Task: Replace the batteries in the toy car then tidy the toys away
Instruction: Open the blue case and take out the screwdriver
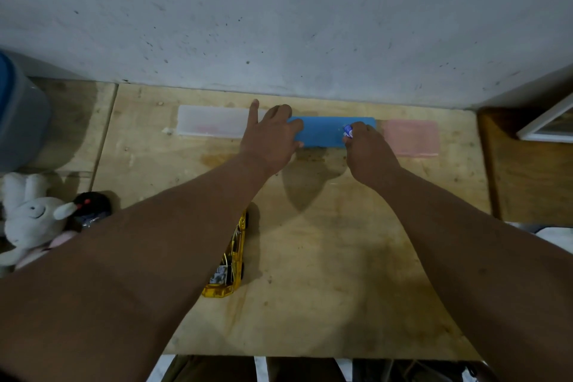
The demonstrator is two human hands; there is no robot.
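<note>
A yellow toy car (231, 260) lies on its side on the plywood table (325, 257), partly hidden under my left forearm. At the back by the wall lies a blue box (322, 132), between a translucent white box (214, 125) and a pink box (410, 137). My left hand (269, 136) rests on the blue box's left end, fingers spread over it. My right hand (367, 147) is at the blue box's right part and pinches a small blue-and-white battery (348, 131).
A white plush rabbit (29, 220) and a black remote control (91, 209) lie at the left edge. A grey-blue container (21, 121) stands at the far left. A white-framed object (548, 124) sits on a wooden surface at the right. The wall rises right behind the boxes.
</note>
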